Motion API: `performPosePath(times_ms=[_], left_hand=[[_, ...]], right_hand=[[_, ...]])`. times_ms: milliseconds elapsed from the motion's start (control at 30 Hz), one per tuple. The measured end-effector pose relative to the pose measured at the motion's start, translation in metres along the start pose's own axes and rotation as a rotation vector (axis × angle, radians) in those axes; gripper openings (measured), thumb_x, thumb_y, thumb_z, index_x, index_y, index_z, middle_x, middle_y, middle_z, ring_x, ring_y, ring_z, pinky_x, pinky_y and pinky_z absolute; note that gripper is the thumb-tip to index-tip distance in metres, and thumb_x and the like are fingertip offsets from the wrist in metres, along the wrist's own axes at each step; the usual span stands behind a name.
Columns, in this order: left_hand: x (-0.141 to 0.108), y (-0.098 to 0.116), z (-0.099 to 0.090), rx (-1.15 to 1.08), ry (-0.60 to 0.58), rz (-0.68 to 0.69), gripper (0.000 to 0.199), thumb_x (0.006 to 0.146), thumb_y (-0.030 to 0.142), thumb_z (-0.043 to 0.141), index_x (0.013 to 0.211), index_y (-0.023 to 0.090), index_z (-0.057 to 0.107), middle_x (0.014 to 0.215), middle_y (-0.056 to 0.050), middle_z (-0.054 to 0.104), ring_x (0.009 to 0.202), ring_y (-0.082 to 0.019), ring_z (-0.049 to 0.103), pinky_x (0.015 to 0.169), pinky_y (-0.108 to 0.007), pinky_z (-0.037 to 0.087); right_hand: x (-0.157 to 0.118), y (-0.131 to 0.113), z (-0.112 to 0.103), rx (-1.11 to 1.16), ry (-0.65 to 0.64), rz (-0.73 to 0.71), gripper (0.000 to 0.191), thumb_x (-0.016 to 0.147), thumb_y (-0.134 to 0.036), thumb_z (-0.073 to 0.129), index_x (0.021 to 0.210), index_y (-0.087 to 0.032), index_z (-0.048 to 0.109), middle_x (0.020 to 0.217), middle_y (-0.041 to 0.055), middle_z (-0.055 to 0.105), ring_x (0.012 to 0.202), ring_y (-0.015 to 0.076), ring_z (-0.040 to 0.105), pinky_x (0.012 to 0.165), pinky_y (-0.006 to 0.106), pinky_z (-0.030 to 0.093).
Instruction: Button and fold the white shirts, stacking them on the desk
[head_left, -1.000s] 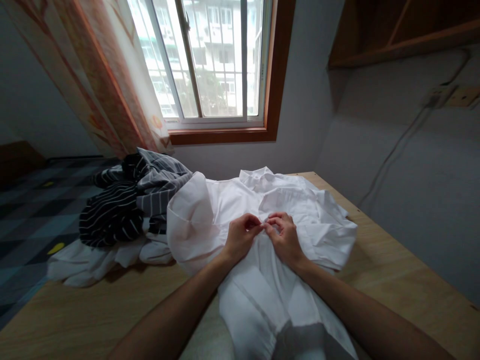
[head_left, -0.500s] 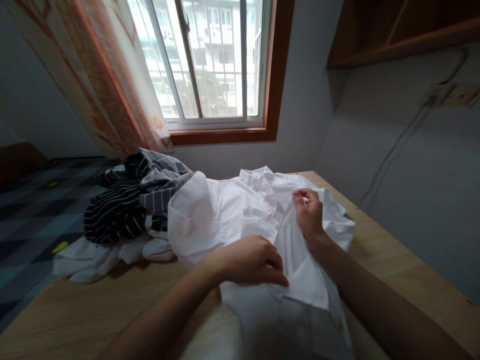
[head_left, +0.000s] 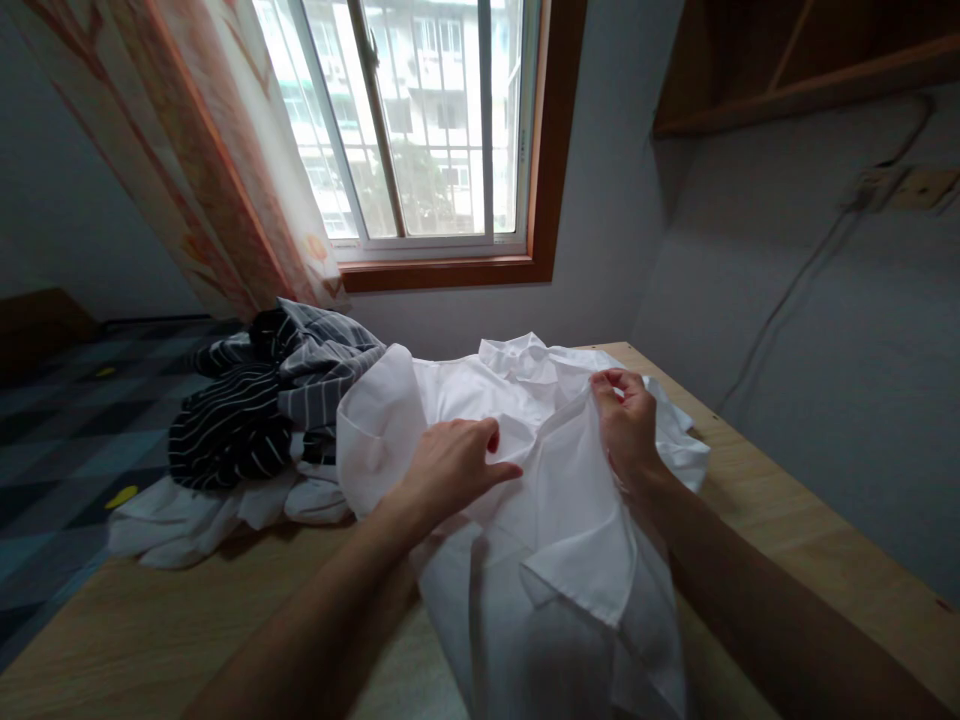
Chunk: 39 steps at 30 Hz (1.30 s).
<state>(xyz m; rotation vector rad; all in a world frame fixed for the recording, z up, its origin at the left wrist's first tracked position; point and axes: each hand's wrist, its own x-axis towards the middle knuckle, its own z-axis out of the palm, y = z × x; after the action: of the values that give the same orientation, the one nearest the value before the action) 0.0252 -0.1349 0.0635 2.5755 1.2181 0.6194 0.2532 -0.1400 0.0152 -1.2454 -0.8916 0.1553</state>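
A white shirt lies spread and rumpled on the wooden table, its near part hanging toward me. My right hand pinches an edge of the cloth between thumb and fingers and holds it slightly raised. To its left, my left hand is over the shirt, with the thumb stretched out apart from the curled fingers and no cloth visible between them. A pointed flap, looking like a collar tip, lies below both hands.
Left of the shirt is a heap of black and grey striped clothes with white cloth under it. A checked bedspread is at far left. Behind are a window and a curtain; a wooden shelf hangs at upper right.
My left hand has moved up and left across the shirt, away from the lower flap. My right hand has shifted slightly up and right, still pinching the cloth, and the pointed flap has moved left.
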Motion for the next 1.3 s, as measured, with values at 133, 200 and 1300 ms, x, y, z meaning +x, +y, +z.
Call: performPosePath(times_ms=[133,200,1300], left_hand=[[0.003,0.02,0.027,-0.041,0.011,0.027,0.024,0.069,0.039,0.078,0.081,0.021,0.068,0.075,-0.002,0.066,0.064,-0.017,0.055,0.058,-0.025,0.033],[0.006,0.023,0.038,-0.047,0.028,0.026,0.009,0.076,0.028,0.071,0.078,0.02,0.068,0.077,-0.003,0.066,0.067,-0.017,0.057,0.061,-0.026,0.036],[0.023,-0.001,0.033,-0.865,0.015,0.023,0.018,0.076,0.031,0.067,0.074,0.015,0.06,0.074,-0.002,0.06,0.07,-0.013,0.053,0.062,-0.023,0.043]], right_hand=[[-0.004,-0.006,0.0,0.008,-0.028,-0.003,0.034,0.08,-0.05,0.061,0.09,-0.017,0.063,0.094,0.0067,0.065,0.089,0.0203,0.058,0.083,0.035,0.044],[-0.006,-0.009,-0.001,0.017,-0.051,-0.006,0.035,0.081,-0.05,0.059,0.091,-0.017,0.063,0.093,0.0064,0.066,0.089,0.02,0.058,0.083,0.034,0.044],[-0.035,-0.04,0.001,-0.064,-0.669,0.042,0.014,0.074,-0.031,0.068,0.072,-0.018,0.067,0.073,0.0026,0.068,0.072,0.0186,0.062,0.07,0.033,0.048]])
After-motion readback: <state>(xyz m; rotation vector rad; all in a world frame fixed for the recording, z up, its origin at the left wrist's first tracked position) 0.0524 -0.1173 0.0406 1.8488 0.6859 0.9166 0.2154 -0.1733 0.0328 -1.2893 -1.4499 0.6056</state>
